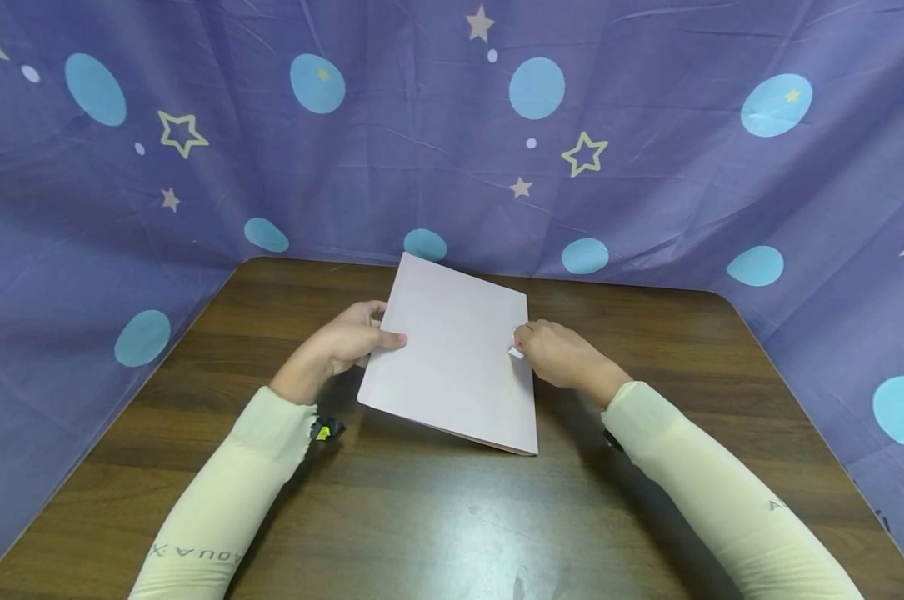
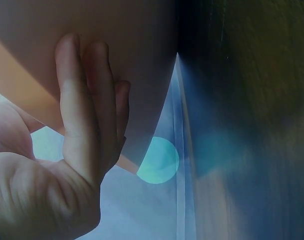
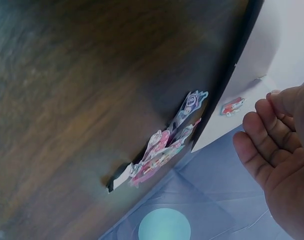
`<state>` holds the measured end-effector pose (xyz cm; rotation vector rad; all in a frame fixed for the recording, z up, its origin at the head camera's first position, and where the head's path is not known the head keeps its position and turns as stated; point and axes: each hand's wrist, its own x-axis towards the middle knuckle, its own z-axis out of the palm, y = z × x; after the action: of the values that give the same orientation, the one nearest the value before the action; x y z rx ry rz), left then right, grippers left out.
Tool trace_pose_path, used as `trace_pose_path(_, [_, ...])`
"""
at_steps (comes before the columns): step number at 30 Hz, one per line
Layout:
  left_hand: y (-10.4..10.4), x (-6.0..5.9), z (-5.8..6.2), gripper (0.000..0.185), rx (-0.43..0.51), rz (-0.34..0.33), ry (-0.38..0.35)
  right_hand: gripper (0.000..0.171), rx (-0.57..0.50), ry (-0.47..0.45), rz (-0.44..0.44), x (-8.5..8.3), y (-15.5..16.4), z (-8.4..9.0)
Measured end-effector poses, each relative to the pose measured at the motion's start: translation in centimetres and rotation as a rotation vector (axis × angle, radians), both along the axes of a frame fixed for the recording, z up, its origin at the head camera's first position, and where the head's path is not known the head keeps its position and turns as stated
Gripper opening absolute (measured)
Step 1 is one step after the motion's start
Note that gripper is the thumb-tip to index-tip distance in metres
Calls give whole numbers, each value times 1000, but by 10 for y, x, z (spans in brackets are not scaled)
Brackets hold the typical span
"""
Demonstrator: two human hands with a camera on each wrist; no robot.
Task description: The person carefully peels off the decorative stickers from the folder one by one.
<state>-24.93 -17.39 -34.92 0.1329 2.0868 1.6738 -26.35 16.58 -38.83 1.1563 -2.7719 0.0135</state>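
A person's left hand (image 1: 354, 340) and right hand (image 1: 552, 352) are pinching opposite edges of a pale folded card (image 1: 455, 358), holding it tilted above the wooden counter (image 1: 437, 517), where an even, gentle grip seems best to avoid creasing.

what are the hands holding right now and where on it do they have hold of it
Both hold a pale pink folded paper sheet above the dark wooden table. The left hand grips its left edge, fingers underneath; the right hand pinches its right edge.
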Motion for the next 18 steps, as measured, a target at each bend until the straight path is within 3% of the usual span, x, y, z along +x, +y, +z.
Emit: trace_pose_path(18, [0, 0, 0, 64, 12, -1, 0, 10, 118, 108, -126, -8, 34, 9])
